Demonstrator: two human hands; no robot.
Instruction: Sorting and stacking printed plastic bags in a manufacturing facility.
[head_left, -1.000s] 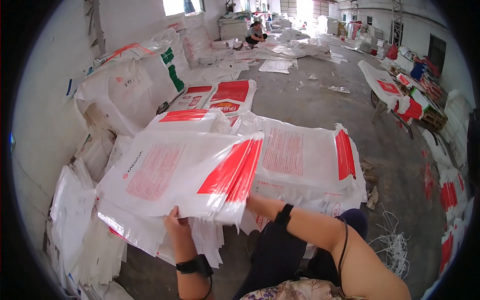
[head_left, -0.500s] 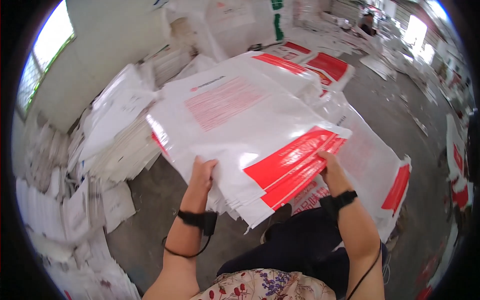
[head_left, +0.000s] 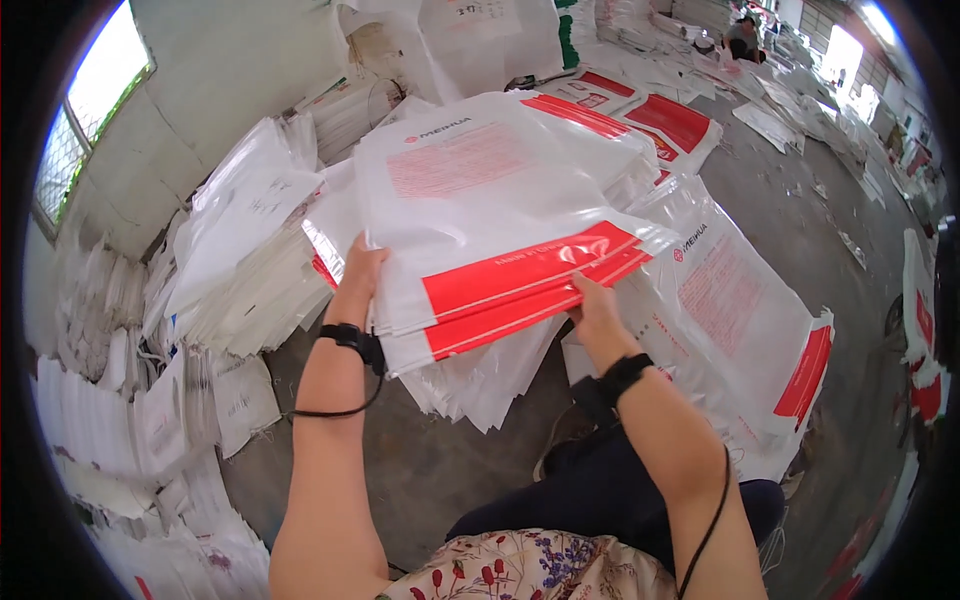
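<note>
Both hands, the left hand (head_left: 362, 272) and right hand (head_left: 597, 312), have fingers clamped on a stack of white-and-red plastic sacks (head_left: 500, 215) at centre frame. More sack piles (head_left: 250, 260) crowd the left; one flat sack (head_left: 740, 310) lies on the concrete floor (head_left: 440, 470) at right.

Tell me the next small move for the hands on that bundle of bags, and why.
Probably square the bundle up: push its near edges together. The left hand grips its left edge and the right hand its near red-striped end, both off the floor, and the bags' edges are fanned out of line below the stripe. The lower sheets droop loose, so they could slip.
</note>
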